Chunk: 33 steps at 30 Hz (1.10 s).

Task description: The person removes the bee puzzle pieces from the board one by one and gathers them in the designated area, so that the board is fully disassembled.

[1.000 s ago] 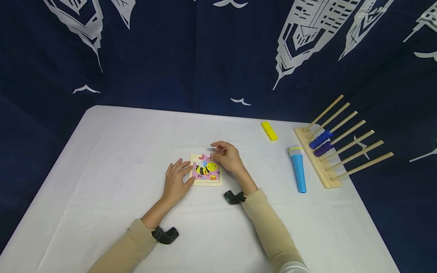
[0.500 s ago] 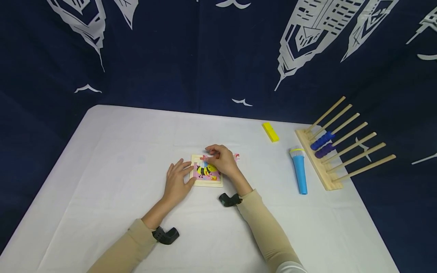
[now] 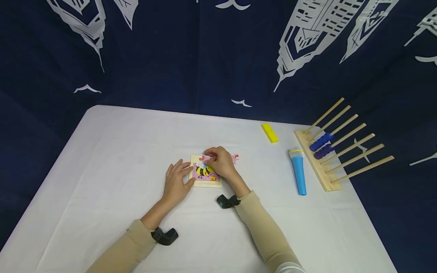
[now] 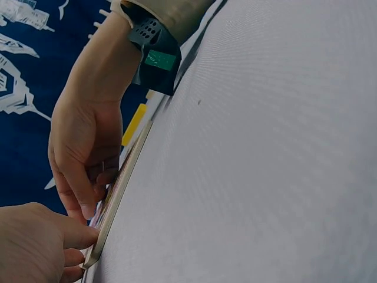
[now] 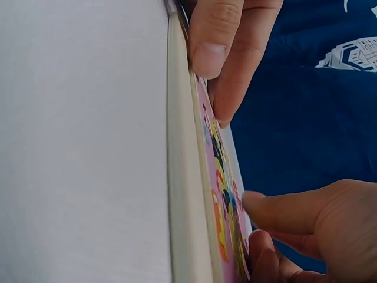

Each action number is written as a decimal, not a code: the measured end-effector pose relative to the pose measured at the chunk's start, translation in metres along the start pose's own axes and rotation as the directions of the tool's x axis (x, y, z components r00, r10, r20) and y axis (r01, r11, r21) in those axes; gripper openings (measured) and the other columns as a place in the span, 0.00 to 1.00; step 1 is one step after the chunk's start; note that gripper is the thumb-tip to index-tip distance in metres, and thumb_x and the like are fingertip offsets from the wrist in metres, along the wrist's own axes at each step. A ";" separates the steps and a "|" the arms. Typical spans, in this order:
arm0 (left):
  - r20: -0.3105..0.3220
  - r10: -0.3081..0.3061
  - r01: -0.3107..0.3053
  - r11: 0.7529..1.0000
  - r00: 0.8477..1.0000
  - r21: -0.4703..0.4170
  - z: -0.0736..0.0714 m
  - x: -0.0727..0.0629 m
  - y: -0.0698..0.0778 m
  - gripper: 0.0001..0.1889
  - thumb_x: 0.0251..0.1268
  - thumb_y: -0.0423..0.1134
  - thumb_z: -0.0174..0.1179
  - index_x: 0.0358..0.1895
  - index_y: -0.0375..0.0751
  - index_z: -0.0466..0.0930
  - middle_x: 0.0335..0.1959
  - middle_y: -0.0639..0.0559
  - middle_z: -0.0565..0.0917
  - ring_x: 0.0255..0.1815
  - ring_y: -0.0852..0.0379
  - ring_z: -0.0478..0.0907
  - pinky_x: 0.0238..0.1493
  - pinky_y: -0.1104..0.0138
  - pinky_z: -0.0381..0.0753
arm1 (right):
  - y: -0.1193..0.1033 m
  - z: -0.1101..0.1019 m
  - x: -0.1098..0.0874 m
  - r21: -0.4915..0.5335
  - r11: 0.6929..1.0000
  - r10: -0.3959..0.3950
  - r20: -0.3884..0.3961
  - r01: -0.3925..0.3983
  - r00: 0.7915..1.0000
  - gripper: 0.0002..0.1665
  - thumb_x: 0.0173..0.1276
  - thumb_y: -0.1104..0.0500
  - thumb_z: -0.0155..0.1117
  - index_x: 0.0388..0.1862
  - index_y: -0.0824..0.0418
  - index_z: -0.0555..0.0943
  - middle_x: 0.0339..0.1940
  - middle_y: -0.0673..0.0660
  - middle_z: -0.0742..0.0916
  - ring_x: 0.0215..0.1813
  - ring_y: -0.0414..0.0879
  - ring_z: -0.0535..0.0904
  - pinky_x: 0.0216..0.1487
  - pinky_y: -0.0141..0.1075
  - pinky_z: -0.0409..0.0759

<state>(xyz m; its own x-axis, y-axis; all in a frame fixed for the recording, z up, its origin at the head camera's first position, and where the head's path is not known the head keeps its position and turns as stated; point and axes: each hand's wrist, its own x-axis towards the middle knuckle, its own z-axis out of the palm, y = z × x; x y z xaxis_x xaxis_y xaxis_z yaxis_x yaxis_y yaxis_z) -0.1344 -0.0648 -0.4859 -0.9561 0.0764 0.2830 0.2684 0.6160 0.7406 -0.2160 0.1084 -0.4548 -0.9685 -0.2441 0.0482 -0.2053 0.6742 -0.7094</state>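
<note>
A small square wooden jigsaw puzzle (image 3: 205,172) with a bee picture on pink lies on the white table, set in a pale wood frame (image 3: 208,185). My left hand (image 3: 177,182) rests at the frame's left side, fingers spread, with forefinger and thumb touching it. Over the puzzle's upper right, my right hand (image 3: 220,161) bends its thumb and fingers onto a pink puzzle piece (image 5: 237,191) with a red heart mark, pinching it near the top edge. That hand hides part of the picture. Another pink piece (image 3: 235,157) shows just right of the right hand, outside the frame.
To the right lie a blue toy microphone (image 3: 299,174) and a yellow block (image 3: 270,133). A wooden peg rack (image 3: 317,163) with blue beads (image 3: 321,141) and purple beads (image 3: 324,151) stands near the table's right edge. A dark blue printed cloth (image 3: 170,57) hangs behind.
My right hand has shifted left and slightly nearer over the puzzle's top, uncovering the pink piece at its right. The left hand stays at the frame.
</note>
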 end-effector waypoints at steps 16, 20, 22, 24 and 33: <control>-0.006 0.011 -0.011 1.000 1.000 0.006 0.001 0.000 -0.001 0.21 0.55 0.32 0.69 0.52 0.26 0.81 0.61 0.37 0.79 0.72 0.35 0.62 0.74 0.40 0.47 | -0.001 0.001 -0.001 -0.071 0.997 0.002 -0.008 -0.003 1.000 0.12 0.60 0.63 0.71 0.43 0.62 0.85 0.32 0.55 0.76 0.33 0.44 0.70 0.35 0.30 0.66; -0.002 0.008 -0.008 1.000 1.000 0.010 0.001 0.000 -0.001 0.21 0.55 0.32 0.69 0.53 0.26 0.81 0.61 0.37 0.79 0.72 0.35 0.62 0.75 0.40 0.47 | -0.001 0.001 -0.001 -0.067 0.998 -0.006 -0.019 0.005 1.000 0.11 0.61 0.64 0.70 0.43 0.61 0.84 0.33 0.55 0.77 0.34 0.45 0.70 0.36 0.32 0.66; 0.000 0.007 -0.007 1.000 1.000 0.012 0.000 0.001 -0.001 0.21 0.55 0.32 0.69 0.53 0.26 0.81 0.61 0.37 0.79 0.72 0.35 0.62 0.74 0.40 0.47 | -0.001 0.000 -0.001 -0.059 0.998 -0.008 -0.023 0.007 1.000 0.10 0.61 0.64 0.70 0.42 0.61 0.83 0.34 0.55 0.78 0.35 0.46 0.70 0.37 0.32 0.66; 0.002 0.007 -0.007 1.000 1.000 0.012 0.000 0.001 -0.001 0.21 0.55 0.31 0.69 0.52 0.26 0.81 0.61 0.37 0.79 0.72 0.35 0.62 0.74 0.40 0.47 | -0.001 0.000 0.000 -0.044 0.999 -0.009 -0.026 0.008 1.000 0.09 0.62 0.64 0.69 0.41 0.60 0.83 0.35 0.56 0.79 0.36 0.46 0.71 0.38 0.33 0.67; -0.002 0.007 -0.007 1.000 1.000 0.007 0.000 0.000 -0.001 0.21 0.55 0.31 0.69 0.52 0.27 0.81 0.61 0.37 0.79 0.73 0.35 0.62 0.74 0.40 0.47 | -0.001 -0.001 0.001 0.129 0.992 -0.009 -0.024 0.012 1.000 0.05 0.68 0.67 0.61 0.37 0.61 0.83 0.30 0.55 0.83 0.30 0.42 0.71 0.31 0.28 0.69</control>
<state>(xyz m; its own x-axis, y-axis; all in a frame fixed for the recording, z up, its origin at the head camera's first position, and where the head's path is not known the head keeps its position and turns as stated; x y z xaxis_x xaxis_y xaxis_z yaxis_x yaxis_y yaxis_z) -0.1345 -0.0648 -0.4866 -0.9539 0.0795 0.2896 0.2747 0.6205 0.7345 -0.2165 0.1080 -0.4536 -0.9697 -0.2337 0.0712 -0.1970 0.5756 -0.7936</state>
